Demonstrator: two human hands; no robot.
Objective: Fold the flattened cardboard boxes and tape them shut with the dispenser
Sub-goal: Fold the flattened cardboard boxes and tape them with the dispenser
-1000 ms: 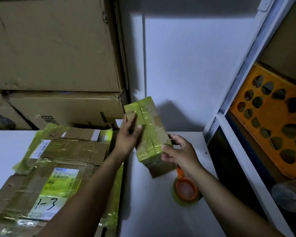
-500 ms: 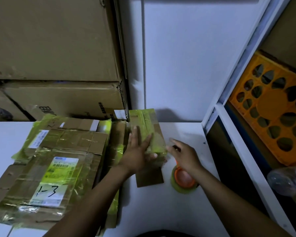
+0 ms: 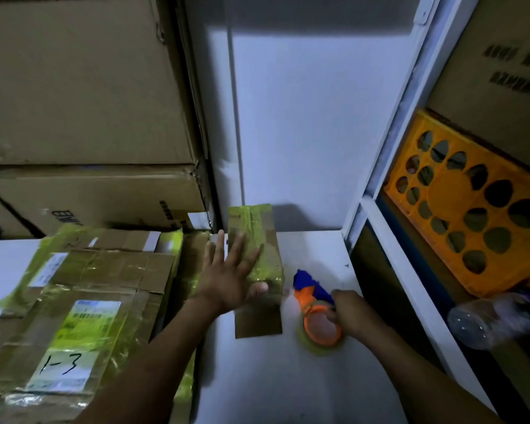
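Small box: brown corrugated card, mostly wrapped in glossy yellow-green tape, with a bare flap at the near end. It lies flat on the white worktop, just right of the flattened stack labelled "1-3". Left hand is pressed flat on it, fingers straight and spread. Right hand is curled round the tape dispenser: orange hub, blue head, yellowish roll, blurred, just right of the box. Orange perforated crate on the shelf, contents unreadable.
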